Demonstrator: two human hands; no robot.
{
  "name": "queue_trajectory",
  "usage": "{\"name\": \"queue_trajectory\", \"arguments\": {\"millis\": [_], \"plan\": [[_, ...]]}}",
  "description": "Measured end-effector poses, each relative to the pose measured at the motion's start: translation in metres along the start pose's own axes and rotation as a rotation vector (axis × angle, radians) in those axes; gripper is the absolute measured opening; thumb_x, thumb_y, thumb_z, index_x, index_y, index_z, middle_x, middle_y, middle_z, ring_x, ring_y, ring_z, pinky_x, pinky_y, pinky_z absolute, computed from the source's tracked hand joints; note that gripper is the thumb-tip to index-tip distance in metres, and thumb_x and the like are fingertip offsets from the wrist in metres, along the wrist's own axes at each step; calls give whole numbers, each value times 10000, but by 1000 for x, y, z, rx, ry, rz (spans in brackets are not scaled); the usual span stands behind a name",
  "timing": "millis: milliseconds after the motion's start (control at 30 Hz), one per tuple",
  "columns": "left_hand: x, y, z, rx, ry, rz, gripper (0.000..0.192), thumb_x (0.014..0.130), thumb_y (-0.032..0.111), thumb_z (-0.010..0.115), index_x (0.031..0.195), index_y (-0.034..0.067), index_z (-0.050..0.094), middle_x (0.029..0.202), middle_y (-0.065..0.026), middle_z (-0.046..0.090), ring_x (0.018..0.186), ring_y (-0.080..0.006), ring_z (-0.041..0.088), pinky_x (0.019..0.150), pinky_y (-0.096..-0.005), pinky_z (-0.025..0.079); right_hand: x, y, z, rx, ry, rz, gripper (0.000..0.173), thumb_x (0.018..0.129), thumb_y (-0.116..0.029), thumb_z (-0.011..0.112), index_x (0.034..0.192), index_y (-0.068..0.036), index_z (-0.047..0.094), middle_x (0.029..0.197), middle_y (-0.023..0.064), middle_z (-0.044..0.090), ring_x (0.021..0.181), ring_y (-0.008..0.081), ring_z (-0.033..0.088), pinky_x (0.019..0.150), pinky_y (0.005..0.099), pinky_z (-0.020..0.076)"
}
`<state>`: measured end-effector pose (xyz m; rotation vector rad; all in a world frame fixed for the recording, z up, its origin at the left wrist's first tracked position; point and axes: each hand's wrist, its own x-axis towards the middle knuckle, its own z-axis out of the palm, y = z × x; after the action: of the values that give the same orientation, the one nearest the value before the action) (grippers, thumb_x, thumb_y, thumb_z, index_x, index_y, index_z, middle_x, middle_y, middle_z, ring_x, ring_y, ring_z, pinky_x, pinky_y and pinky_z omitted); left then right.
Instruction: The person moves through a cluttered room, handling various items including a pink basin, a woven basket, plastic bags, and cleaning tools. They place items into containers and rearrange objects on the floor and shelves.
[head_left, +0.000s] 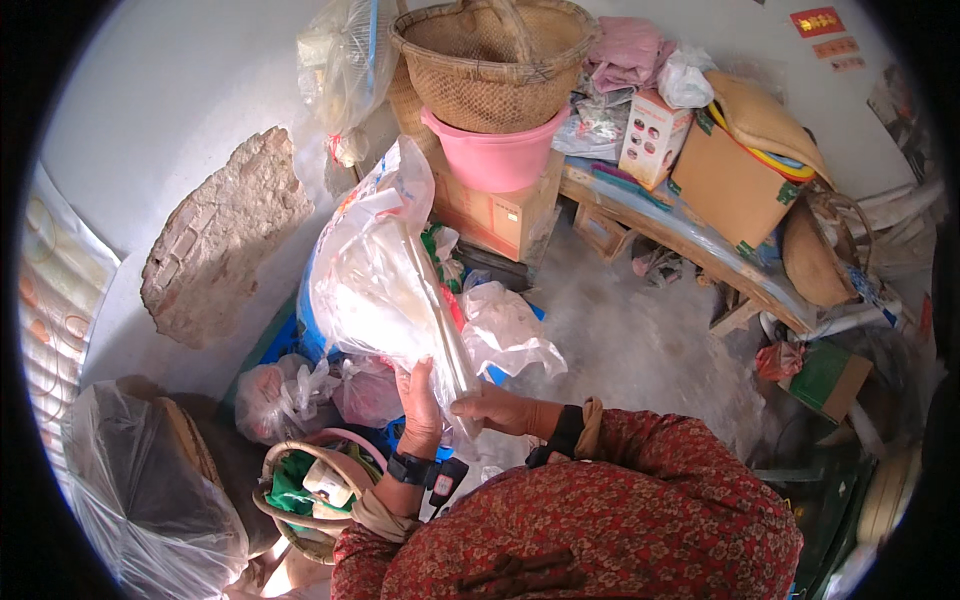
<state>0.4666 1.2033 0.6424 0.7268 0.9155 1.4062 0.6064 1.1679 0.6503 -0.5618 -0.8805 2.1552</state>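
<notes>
Both hands hold a clear plastic bag (375, 300) containing long, thin, pale items that cannot be made out exactly. My left hand (420, 405) grips the bag's lower left side, with the thumb pointing up. My right hand (499, 409) closes round its narrow lower right end, thumb across the plastic. The bag slants up and to the left, in front of a larger white printed bag (409, 172). Right behind it lies a crumpled white plastic bag (499, 322). Below and left of my left hand stands a wicker basket (270, 469) with green cloth and a white container inside.
A woven basket (487, 97) rests in a pink basin (499, 154) on a cardboard box (480, 214). To the right, a wooden bench (675, 240) carries boxes and bags. Knotted plastic bags (277, 397) lie left of my hands. Clear sheeting (150, 495) covers something at lower left.
</notes>
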Motion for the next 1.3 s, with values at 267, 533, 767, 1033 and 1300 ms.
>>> {"name": "queue_trajectory", "arguments": {"millis": [267, 533, 767, 1033, 1300], "plan": [[25, -14, 8, 413, -6, 107, 315, 871, 174, 468, 1092, -47, 511, 1076, -111, 537, 984, -177, 489, 860, -319, 384, 17, -34, -46, -236, 76, 40, 501, 790, -220, 643, 1228, -61, 458, 1043, 9, 539, 928, 101, 489, 799, 268, 411], [75, -20, -1, 557, -426, -61, 400, 833, 285, 603, 1048, -49, 549, 952, -146, 598, 900, -169, 557, 780, -316, 447, 7, -53, -82, -413, 386, -61, 311, 784, -180, 636, 1055, -45, 566, 772, -25, 562, 624, 49, 498, 525, 207, 391], [117, -12, -7, 571, -301, 147, 265, 837, 125, 612, 1072, 15, 565, 936, -75, 621, 845, -131, 573, 733, -263, 459, 5, -40, -162, -204, 733, -103, 202, 775, -126, 647, 951, -52, 582, 714, -26, 544, 555, 64, 472, 465, 220, 359], [195, 52, 99, 831, -269, 404, 257, 850, 168, 577, 1029, -15, 565, 951, -83, 600, 918, -155, 545, 851, -292, 413, -6, -47, -284, 132, 845, 21, 191, 811, -210, 648, 903, -46, 616, 747, -5, 568, 608, 89, 515, 522, 243, 431], [320, 129, 318, 588, -306, 724, 456, 888, 298, 533, 1177, -53, 496, 1085, -116, 573, 1032, -172, 512, 915, -301, 379, -38, -150, -392, 183, 1075, -130, 165, 794, -195, 663, 870, -70, 585, 671, -24, 528, 505, 89, 468, 456, 251, 389]]}}
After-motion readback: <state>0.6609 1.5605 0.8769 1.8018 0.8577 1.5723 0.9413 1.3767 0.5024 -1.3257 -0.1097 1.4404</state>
